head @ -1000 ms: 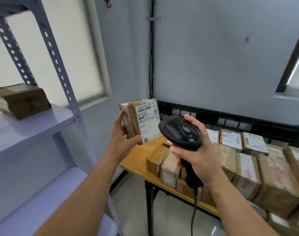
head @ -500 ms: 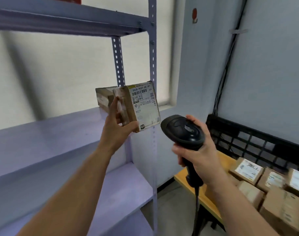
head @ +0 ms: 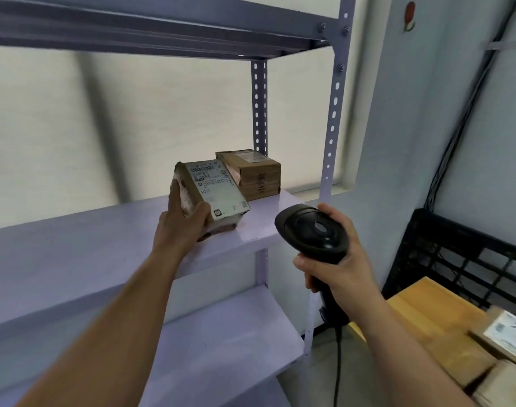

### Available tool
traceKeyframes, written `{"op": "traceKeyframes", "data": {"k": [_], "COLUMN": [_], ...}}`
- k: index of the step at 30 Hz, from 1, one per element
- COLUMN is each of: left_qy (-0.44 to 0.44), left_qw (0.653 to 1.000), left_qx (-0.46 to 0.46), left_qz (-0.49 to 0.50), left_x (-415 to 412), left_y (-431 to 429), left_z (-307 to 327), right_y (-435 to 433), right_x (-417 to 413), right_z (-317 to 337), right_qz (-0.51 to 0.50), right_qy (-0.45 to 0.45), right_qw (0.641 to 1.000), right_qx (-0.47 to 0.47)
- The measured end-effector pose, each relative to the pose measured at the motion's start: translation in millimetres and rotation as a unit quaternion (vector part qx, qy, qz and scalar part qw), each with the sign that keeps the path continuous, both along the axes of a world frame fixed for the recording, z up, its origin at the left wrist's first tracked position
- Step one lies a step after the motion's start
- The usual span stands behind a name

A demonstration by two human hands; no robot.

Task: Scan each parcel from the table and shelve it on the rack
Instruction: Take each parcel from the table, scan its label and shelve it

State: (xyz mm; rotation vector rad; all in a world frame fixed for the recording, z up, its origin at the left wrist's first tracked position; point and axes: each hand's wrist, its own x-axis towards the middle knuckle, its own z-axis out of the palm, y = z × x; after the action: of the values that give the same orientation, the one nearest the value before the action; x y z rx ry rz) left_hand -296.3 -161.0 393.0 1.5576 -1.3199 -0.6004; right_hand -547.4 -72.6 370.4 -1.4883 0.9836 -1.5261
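Note:
My left hand (head: 182,224) grips a small cardboard parcel (head: 214,195) with a white label facing up, marked P021. The parcel rests tilted on the middle shelf (head: 104,245) of the pale purple rack, near its front right corner. Just behind it stands another brown parcel (head: 252,173) on the same shelf, against the rear post. My right hand (head: 337,259) holds a black handheld scanner (head: 312,230) by its handle, to the right of the shelf edge, with its cable hanging down.
The rack has an upper shelf (head: 148,27) overhead and a lower shelf (head: 221,342) below. At the right stands a wooden table (head: 427,312) with several parcels (head: 506,333) and a black crate (head: 462,254) behind it. Cables run down the wall.
My view has swung left from the table to the rack. My left hand has carried the labelled parcel from mid-air down onto the middle shelf, in front of the other parcel.

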Motion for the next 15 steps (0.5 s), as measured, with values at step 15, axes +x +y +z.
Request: {"op": "traceKeyframes", "data": {"k": [15], "left_qy": [-0.146], "left_qw": [0.989], "left_qx": [0.001], "left_qz": [-0.005], "left_x": [14], "left_y": [-49], "left_z": [-5], "right_y": [-22], "right_x": [11], "right_z": [-2], "right_qz": [-0.007], "right_qy": [0.008], "right_qw": [1.0], "right_qx": [-0.003]}}
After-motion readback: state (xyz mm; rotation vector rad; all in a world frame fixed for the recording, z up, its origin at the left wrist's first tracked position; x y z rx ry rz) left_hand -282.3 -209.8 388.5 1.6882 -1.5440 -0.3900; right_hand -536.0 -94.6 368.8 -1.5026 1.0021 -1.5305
